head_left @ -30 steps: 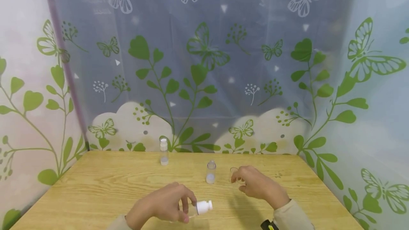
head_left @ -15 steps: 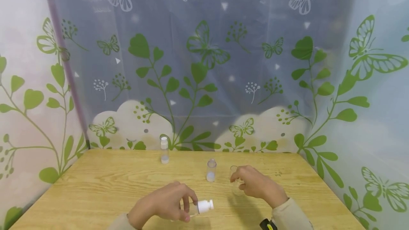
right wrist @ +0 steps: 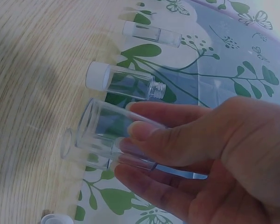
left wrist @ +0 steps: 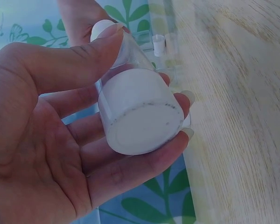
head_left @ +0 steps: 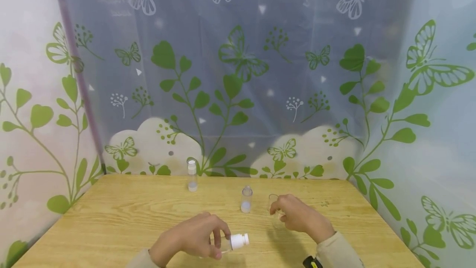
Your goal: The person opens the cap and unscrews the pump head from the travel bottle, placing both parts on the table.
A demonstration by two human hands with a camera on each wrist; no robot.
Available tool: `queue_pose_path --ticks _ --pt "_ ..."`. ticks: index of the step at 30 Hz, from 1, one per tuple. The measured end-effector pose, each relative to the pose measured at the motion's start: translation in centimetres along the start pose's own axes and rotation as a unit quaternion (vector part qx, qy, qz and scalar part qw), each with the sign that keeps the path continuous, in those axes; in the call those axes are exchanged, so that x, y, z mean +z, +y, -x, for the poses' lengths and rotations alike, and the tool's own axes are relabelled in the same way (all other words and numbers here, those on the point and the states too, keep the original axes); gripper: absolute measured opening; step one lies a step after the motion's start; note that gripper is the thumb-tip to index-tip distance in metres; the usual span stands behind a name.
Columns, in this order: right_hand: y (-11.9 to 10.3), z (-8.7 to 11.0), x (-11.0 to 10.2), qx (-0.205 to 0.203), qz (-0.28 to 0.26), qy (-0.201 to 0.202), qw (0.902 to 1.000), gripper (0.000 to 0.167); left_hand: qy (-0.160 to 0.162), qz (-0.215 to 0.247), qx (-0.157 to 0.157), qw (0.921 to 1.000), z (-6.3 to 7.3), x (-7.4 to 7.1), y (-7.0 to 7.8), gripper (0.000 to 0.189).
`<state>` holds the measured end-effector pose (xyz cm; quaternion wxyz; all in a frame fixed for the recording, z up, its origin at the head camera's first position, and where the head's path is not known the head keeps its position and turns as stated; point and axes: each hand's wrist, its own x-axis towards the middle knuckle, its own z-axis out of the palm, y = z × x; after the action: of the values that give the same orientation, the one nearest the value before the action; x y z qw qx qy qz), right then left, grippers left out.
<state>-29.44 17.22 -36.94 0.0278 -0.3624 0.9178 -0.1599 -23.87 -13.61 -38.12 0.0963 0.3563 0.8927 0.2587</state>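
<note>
My left hand grips a clear bottle lying nearly sideways over the table, its white top pointing right. In the left wrist view its broad white base faces the camera, with the thumb along one side and the fingers curled under the other. Between thumb and fingertips, my right hand pinches a clear cylindrical cap, its wide rim towards the table. A second clear rim shows close behind it. Left of the right hand stands an uncapped clear bottle with a white base and a threaded neck.
A slim clear bottle with a white top stands at the back of the wooden table. Low in the right wrist view is a small white round piece. A curtain with leaves and butterflies rises along the table's back edge.
Both hands keep their grip and hold nearly still; the clear cap under my right hand shows slightly more. The bottles on the table stand where they were.
</note>
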Motion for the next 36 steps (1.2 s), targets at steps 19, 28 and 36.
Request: queue_pose_path --ticks 19,28,36 --pt "-0.4 -0.3 1.4 0.032 0.006 -0.019 0.9993 0.029 -0.005 0.002 0.001 1.0 0.0 0.0 -0.2 0.034" --pt "-0.5 -0.4 1.8 0.047 0.001 -0.023 0.9986 0.03 -0.009 0.003 0.0 1.0 0.0 -0.1 -0.1 0.034" --pt "-0.6 -0.4 2.0 0.045 0.013 -0.026 0.9986 0.026 -0.009 -0.001 0.003 1.0 -0.1 -0.1 -0.2 0.034"
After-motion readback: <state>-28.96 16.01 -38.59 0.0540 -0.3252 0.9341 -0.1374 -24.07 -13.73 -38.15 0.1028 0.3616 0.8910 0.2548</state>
